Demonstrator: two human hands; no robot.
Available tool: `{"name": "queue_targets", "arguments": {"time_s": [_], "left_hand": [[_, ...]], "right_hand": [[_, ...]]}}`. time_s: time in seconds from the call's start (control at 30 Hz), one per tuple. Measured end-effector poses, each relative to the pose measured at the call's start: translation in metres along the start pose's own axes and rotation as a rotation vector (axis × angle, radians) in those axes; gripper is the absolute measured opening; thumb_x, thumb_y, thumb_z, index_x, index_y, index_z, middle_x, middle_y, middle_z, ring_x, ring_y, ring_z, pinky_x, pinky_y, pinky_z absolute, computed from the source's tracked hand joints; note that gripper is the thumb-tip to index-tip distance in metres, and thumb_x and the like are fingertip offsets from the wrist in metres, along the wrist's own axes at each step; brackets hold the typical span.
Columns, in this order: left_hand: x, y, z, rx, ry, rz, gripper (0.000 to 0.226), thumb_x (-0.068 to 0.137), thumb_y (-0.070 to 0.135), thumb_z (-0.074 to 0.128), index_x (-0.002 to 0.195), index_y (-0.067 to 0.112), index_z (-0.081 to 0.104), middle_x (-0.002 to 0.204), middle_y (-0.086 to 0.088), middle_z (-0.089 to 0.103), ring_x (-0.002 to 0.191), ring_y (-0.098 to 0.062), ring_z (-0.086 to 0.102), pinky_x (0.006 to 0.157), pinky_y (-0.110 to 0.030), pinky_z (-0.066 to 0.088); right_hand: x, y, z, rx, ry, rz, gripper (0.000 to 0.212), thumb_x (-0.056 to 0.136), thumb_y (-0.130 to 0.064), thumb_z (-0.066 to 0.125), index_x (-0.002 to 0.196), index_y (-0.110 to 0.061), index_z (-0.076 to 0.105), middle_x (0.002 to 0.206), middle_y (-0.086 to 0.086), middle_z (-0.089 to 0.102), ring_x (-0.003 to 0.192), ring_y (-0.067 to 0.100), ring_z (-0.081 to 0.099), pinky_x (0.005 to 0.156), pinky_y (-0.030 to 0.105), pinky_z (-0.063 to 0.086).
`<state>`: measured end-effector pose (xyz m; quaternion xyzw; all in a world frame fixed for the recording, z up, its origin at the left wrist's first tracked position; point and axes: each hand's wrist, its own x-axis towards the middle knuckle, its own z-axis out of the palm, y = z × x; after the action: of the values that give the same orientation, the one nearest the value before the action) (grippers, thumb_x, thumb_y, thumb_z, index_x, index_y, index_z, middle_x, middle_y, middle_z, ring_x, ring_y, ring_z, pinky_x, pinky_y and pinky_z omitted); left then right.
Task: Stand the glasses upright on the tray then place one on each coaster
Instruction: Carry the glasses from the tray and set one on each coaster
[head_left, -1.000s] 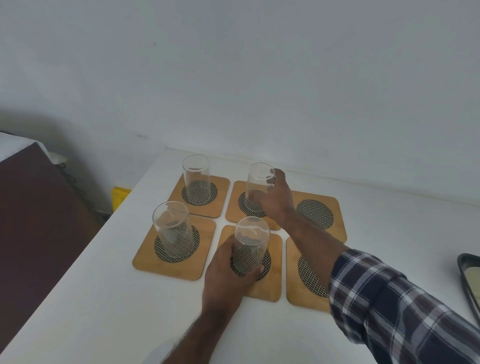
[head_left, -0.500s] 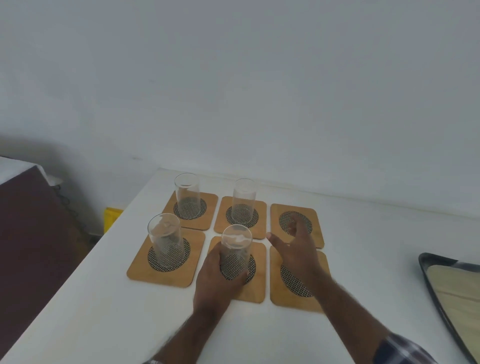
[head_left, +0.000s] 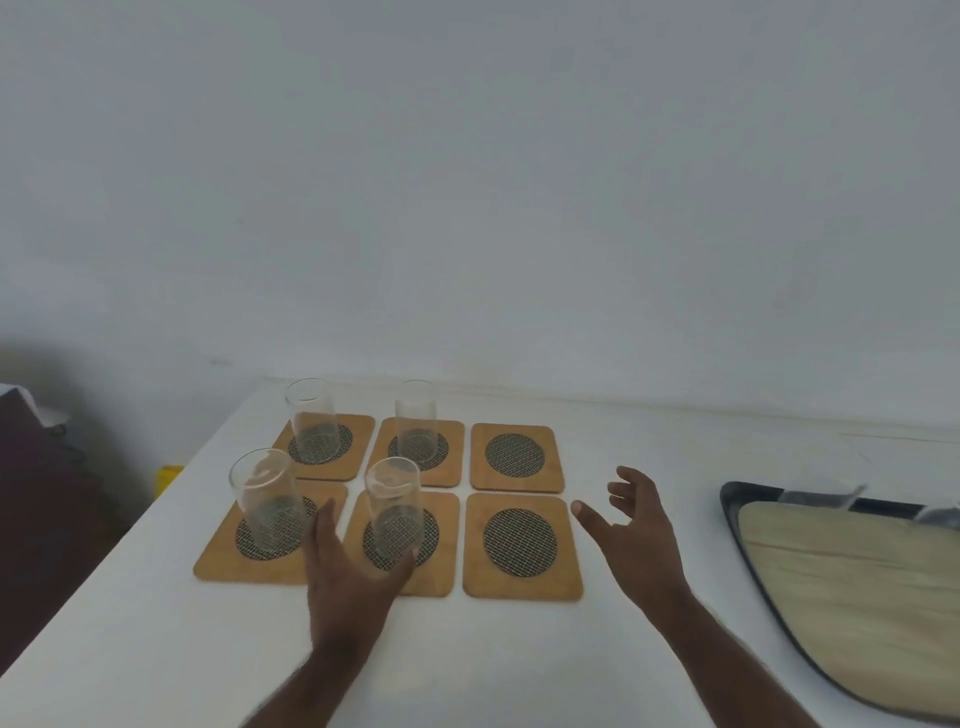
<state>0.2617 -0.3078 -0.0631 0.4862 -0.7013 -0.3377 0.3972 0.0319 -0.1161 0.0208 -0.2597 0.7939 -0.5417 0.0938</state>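
Several wooden coasters with mesh centres lie in two rows of three. Clear glasses stand upright on the back left (head_left: 306, 421), back middle (head_left: 415, 421), front left (head_left: 265, 499) and front middle (head_left: 392, 504) coasters. The back right coaster (head_left: 516, 457) and front right coaster (head_left: 521, 545) are bare. My left hand (head_left: 345, 571) sits at the base of the front middle glass, thumb spread away from it. My right hand (head_left: 634, 525) hovers open between the coasters and the tray (head_left: 730, 499). A blurred glass (head_left: 823, 478) stands on the tray, with another (head_left: 937, 512) at the frame edge.
The white table (head_left: 156, 623) ends at a left edge close to the coasters, with dark furniture (head_left: 31, 493) and a yellow object (head_left: 169, 475) below it. A white wall runs right behind the back row. The tray has a dark rim and a wooden floor.
My right hand let go of the back middle glass and drew back to the right, towards the tray. My left hand loosened its grip on the front middle glass.
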Motion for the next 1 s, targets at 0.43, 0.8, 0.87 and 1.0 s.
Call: {"name": "queue_targets", "arguments": {"time_s": [0.43, 0.8, 0.87, 1.0], "left_hand": [[-0.090, 0.107, 0.079, -0.202, 0.068, 0.128, 0.076, 0.066, 0.040, 0.083, 0.132, 0.022, 0.049, 0.133, 0.006, 0.039, 0.131, -0.023, 0.037, 0.106, -0.050, 0.038], [-0.141, 0.192, 0.168, -0.223, -0.274, 0.496, 0.056, 0.077, 0.048, 0.071, 0.129, 0.036, 0.053, 0.132, 0.027, 0.044, 0.128, -0.003, 0.044, 0.099, -0.036, 0.047], [-0.147, 0.208, 0.184, -0.227, -0.308, 0.518, 0.056, 0.078, 0.047, 0.071, 0.130, 0.038, 0.052, 0.134, 0.027, 0.044, 0.129, -0.005, 0.045, 0.096, -0.043, 0.051], [-0.160, 0.233, 0.220, -0.227, -0.381, 0.525, 0.063, 0.078, 0.049, 0.070, 0.136, 0.043, 0.047, 0.136, 0.031, 0.041, 0.131, -0.006, 0.044, 0.098, -0.045, 0.051]], "right_hand": [[-0.013, 0.057, -0.107, 0.036, 0.176, 0.048, 0.056, 0.078, -0.030, 0.080, 0.127, -0.020, 0.053, 0.117, -0.006, 0.060, 0.114, 0.010, 0.056, 0.094, 0.029, 0.045], [-0.006, 0.111, -0.219, -0.029, 0.327, 0.106, 0.037, 0.081, -0.030, 0.078, 0.111, -0.016, 0.063, 0.112, -0.005, 0.063, 0.109, 0.013, 0.057, 0.095, 0.033, 0.045], [-0.003, 0.120, -0.236, -0.028, 0.345, 0.108, 0.038, 0.080, -0.031, 0.078, 0.111, -0.016, 0.063, 0.111, -0.006, 0.062, 0.108, 0.012, 0.057, 0.092, 0.031, 0.044], [0.005, 0.138, -0.269, -0.027, 0.363, 0.122, 0.040, 0.079, -0.032, 0.079, 0.113, -0.018, 0.062, 0.112, -0.008, 0.061, 0.109, 0.011, 0.056, 0.090, 0.029, 0.042]]}}
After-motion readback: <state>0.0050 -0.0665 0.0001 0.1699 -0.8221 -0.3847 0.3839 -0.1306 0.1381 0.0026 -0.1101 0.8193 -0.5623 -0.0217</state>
